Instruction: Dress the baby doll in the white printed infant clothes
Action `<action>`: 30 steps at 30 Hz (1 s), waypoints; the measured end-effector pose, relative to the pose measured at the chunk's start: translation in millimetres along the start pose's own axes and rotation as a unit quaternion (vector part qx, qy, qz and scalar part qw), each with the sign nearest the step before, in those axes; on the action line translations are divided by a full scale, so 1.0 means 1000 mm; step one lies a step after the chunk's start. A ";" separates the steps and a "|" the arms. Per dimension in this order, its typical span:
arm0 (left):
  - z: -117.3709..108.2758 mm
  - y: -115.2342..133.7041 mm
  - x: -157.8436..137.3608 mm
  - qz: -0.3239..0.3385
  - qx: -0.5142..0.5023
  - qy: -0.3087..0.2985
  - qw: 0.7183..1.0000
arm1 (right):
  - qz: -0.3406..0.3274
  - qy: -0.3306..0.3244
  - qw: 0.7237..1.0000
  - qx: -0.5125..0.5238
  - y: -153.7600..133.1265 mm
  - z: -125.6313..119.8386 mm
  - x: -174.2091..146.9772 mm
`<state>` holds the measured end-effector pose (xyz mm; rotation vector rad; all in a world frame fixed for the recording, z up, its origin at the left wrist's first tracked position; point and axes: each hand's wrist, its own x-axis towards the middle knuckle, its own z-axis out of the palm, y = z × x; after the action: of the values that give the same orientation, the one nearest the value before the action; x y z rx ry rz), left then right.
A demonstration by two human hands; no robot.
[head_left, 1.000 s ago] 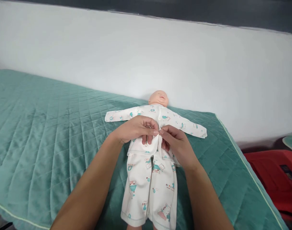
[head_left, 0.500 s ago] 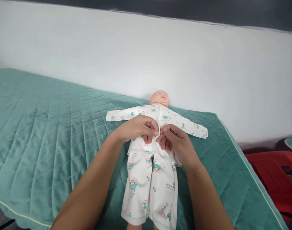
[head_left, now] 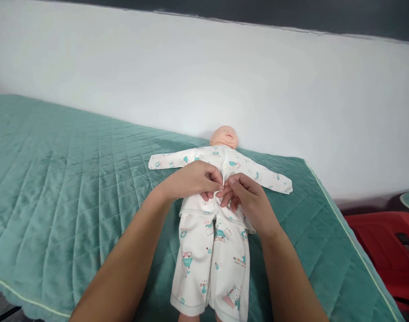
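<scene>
Printed shirt [head_left: 211,154], front edge [head_left: 224,170] pinched by fingertips [head_left: 219,187], left hand [head_left: 194,179] beside right hand [head_left: 251,201]

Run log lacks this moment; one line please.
left hand: pinching shirt front | right hand: same | doll: face-up on quilt

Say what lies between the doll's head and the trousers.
Head view: a printed top lies between the doll's head and trousers, with the left hand and right hand at its front.
</scene>
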<state>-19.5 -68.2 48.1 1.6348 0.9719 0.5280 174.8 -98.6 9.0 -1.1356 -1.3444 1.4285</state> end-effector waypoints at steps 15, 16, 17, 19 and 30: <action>-0.004 -0.004 -0.001 0.027 -0.038 -0.013 0.999 | 0.007 -0.006 1.000 -0.019 -0.003 0.001 -0.002; -0.005 -0.004 -0.001 0.025 -0.034 -0.018 0.999 | 0.007 -0.006 1.000 -0.022 -0.003 0.002 -0.002; -0.006 -0.004 -0.001 0.023 -0.029 -0.023 0.999 | 0.006 -0.005 1.000 -0.024 -0.003 0.002 -0.002; -0.007 -0.004 -0.002 0.017 -0.022 -0.030 0.999 | 0.004 -0.002 1.000 -0.026 -0.004 0.003 -0.002; -0.014 -0.001 -0.009 -0.010 0.043 -0.057 0.997 | -0.066 0.083 0.994 0.016 -0.002 0.005 -0.004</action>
<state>-36.0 -67.6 52.4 1.7118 0.9367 0.3798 171.2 -103.2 11.5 -1.0985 -1.2517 1.2297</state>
